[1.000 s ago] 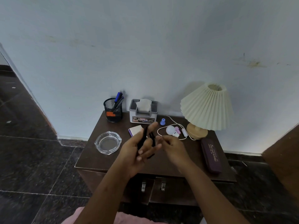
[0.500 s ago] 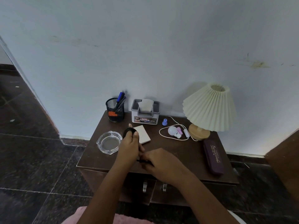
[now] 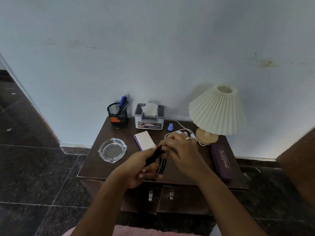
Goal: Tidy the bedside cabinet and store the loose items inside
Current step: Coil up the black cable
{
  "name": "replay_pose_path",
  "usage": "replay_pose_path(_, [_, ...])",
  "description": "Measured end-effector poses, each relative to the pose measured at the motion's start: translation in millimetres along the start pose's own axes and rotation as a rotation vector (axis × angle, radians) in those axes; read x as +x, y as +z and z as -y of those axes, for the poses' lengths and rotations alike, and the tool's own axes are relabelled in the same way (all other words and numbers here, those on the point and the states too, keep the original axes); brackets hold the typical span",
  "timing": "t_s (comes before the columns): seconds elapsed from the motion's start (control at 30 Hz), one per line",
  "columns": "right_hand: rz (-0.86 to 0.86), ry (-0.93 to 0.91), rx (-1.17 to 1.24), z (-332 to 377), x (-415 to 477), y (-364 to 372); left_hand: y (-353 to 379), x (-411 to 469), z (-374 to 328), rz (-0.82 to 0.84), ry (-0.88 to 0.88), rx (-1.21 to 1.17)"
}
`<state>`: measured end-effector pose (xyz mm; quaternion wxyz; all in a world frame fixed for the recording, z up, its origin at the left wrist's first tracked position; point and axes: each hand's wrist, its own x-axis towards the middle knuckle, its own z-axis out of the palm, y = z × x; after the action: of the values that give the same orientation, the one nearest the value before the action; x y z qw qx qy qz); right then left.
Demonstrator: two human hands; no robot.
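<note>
Cabinet (image 3: 95, 166) of dark wood against the far wall, two doors (image 3: 184, 200) on the near face, a metal handle (image 3: 150, 195) on each. Lamp (image 3: 213, 120) at the far right of the top, pleated cream shade (image 3: 221, 106) over a round wooden base (image 3: 206, 138).

Left hand (image 3: 141, 167) and right hand (image 3: 180, 149) together over the near middle of the top. Left fingers curled tight round a gathered black cord (image 3: 153, 157), thin dark loops hanging out to the right of the fist. Right fingers bent too, tips pinching the far end of the same bundle; ring (image 3: 188, 138) on one finger.

Purple glasses case (image 3: 222, 161) flat along the right edge, lid shut, gold lettering up. Grey tissue box (image 3: 150, 124) at the far middle, white tissue (image 3: 149, 109) standing out of the slot. Black mesh pen holder (image 3: 117, 119) to its left, blue marker (image 3: 122, 101) and dark pens (image 3: 125, 107) leaning inside, orange patch low in the mesh. Clear glass ashtray (image 3: 112, 150) at the near left.

White notepad (image 3: 144, 140) with a purple edge between ashtray and hands, just beside the left fingertips. White cable (image 3: 180, 125) looped by the lamp base, partly hidden behind the right hand, small pink piece (image 3: 185, 133) on it. Blue cap (image 3: 170, 127) upright, just right of the tissue box.
</note>
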<state>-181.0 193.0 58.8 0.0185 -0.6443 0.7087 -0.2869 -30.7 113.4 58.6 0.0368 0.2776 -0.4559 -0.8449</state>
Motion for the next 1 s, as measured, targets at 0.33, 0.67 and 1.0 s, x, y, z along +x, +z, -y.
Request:
replay_pose_path(0.33, [0.211,0.355,0.755,6.1,2.4,3.7,-4.4,-3.2,1.7,0.092,0.038,-0.107])
replay_pose_path(0.67, [0.362,0.416,1.106,11.0,2.1,12.6,-5.1,4.4,3.7,-0.053,0.224,-0.102])
replay_pose_path(1.0, [0.388,0.484,1.015,13.0,1.2,8.5,-11.5,18.4,4.8,-0.464,0.412,0.135])
